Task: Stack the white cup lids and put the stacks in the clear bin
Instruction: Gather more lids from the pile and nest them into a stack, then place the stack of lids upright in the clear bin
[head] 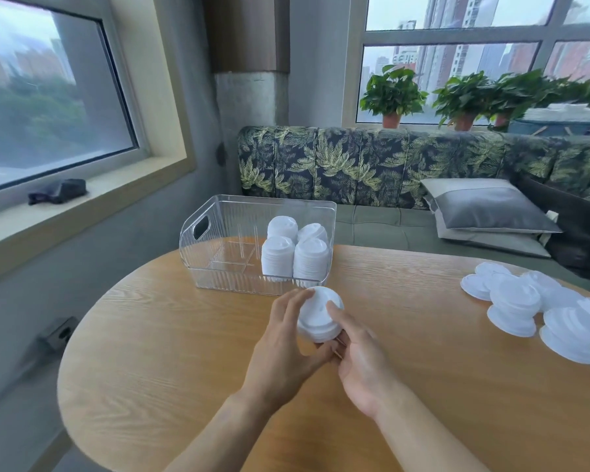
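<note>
1. Held stack (321, 315): a short stack of white cup lids, count not readable, is being held above the table (167, 352), just before the near wall of the clear bin (198, 253). Its axis is tilting, with the domed top pointing up and away toward the bin.
2. Left hand (283, 338): it is cupping the stack's left side, with fingers curling round it and fingertips (304, 294) reaching the top edge.
3. Right hand (358, 356): it is gripping the right side, with the forefinger lying along the dome and the other fingers curling under the rim, partly hidden.
4. Clear bin: four binned stacks (295, 253) are standing upright, packed together at its right end. The left part, by the handle cut-out, is showing only bare floor.
5. Governing relation: the bin is lying straight ahead of the fingers, and its free floor is lying ahead and to the left. By judgement, the stack is needing to be lifted over the near wall, righted to vertical and set down left of the four. The left hand is sitting nearer that space.
6. Loose lids (525, 308): a heap is lying unsorted at the table's right edge, well apart from the hands and on the right hand's side.
7. Markings: no brand, label or legible writing is showing; any embossing on the lids is too small to tell.
</note>
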Available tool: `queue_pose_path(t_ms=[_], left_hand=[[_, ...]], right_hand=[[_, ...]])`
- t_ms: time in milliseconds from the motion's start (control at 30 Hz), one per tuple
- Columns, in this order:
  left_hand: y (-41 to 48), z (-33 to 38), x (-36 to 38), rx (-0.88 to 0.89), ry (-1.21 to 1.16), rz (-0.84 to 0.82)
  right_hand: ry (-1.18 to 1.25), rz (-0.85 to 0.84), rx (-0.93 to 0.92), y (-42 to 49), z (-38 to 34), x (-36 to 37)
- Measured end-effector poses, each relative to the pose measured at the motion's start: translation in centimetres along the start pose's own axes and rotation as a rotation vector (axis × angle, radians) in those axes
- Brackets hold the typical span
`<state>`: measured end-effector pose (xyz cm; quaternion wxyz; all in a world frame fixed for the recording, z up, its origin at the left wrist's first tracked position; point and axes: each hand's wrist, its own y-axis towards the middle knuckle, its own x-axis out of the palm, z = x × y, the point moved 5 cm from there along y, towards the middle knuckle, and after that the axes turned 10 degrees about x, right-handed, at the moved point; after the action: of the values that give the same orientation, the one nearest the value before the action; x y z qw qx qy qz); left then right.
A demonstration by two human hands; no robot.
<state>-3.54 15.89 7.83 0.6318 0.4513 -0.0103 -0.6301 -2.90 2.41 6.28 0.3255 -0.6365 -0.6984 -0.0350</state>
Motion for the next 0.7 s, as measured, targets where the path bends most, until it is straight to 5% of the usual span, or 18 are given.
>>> queue_pose_path(t_ms=[467,700], left_hand=[[7.9,-4.5,-2.4,-0.024,0.026,0.0],[17.6,-9.3,-1.5,-0.1,0.059,0.038]], right_hand=[[-0.002,0.031,-0.128,4.2,-3.6,2.9],[0.085,0.232,-0.189,7.5,-5.7,-0.6]])
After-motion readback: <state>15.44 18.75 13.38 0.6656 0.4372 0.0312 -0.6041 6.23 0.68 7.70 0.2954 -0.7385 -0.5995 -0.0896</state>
